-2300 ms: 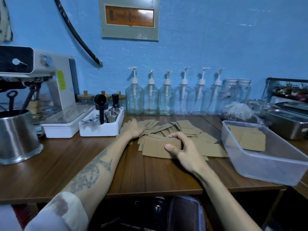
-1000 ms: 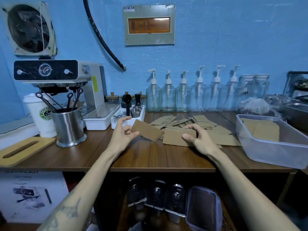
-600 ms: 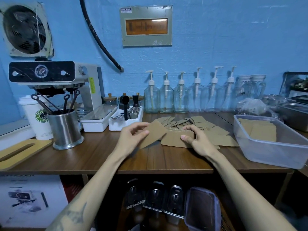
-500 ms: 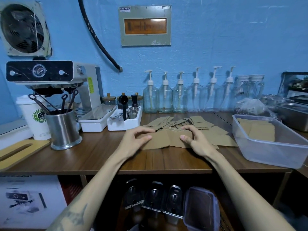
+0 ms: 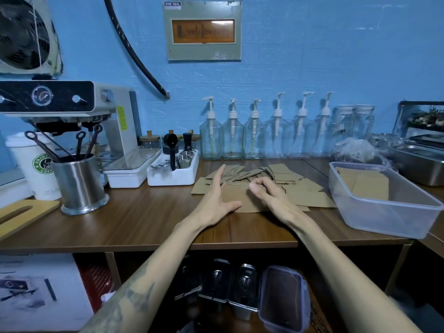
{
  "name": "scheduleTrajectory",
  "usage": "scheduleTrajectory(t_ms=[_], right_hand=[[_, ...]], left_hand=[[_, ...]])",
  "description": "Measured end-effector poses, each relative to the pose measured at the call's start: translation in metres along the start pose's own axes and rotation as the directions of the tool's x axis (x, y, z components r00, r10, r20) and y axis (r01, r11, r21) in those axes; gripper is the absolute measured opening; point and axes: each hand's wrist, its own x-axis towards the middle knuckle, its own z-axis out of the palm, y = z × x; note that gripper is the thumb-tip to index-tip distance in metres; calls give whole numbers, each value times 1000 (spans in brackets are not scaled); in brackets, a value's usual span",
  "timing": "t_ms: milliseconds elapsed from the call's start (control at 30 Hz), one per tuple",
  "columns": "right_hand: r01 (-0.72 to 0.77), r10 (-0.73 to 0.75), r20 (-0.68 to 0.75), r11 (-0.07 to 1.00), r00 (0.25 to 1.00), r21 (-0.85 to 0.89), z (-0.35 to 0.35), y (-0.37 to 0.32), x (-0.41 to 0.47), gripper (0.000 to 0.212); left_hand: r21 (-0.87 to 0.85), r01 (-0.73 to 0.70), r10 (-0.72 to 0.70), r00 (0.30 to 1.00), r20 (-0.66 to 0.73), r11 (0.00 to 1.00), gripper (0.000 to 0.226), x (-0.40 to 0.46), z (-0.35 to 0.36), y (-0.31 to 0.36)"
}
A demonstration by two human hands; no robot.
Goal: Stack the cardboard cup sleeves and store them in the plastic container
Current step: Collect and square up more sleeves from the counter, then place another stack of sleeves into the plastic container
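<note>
Wooden counter (image 5: 144,219): flat brown cardboard sleeves (image 5: 298,188), left hand (image 5: 216,200) fingers spread, right hand (image 5: 269,195) loosely curled.

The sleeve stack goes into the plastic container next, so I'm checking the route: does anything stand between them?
Nothing visible does. Only loose sleeves lie flat between the stack and the open-topped plastic container.
</note>
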Motion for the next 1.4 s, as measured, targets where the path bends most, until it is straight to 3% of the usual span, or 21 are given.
scheduleTrajectory(t_ms=[133, 333, 567, 733, 1033, 1233, 1400], right_hand=[[72, -75, -26, 990, 997, -120, 1, 3, 5, 20], [129, -134, -20, 976, 991, -174, 0, 9, 8, 35], [142, -136, 47, 873, 990, -467, -2, -12, 20, 44], [76, -72, 25, 885, 997, -460, -22, -36, 17, 35], [-39, -72, -212, 877, 975, -479, -150, -65, -17, 24], [-167, -21, -337, 838, 941, -520, -215, -51, -48, 23], [-240, 32, -352, 789, 935, -566, -235, -27, -56, 23]], left_hand=[[34, -20, 19, 999, 39, 999, 87, 6, 7, -4], [-7, -42, 43, 999, 19, 999, 35, 9, 5, -11], [-1, -36, 36, 999, -26, 999, 40, 9, 3, -14], [-167, 5, -9, 1000, -20, 986, 57, 8, 6, -12], [-202, -47, 51, 999, 14, 978, 12, 21, 32, 11], [-439, 31, 1, 997, 74, 898, 13, 53, 108, 54], [-434, 59, -9, 993, 117, 899, 17, 78, 160, 85]])
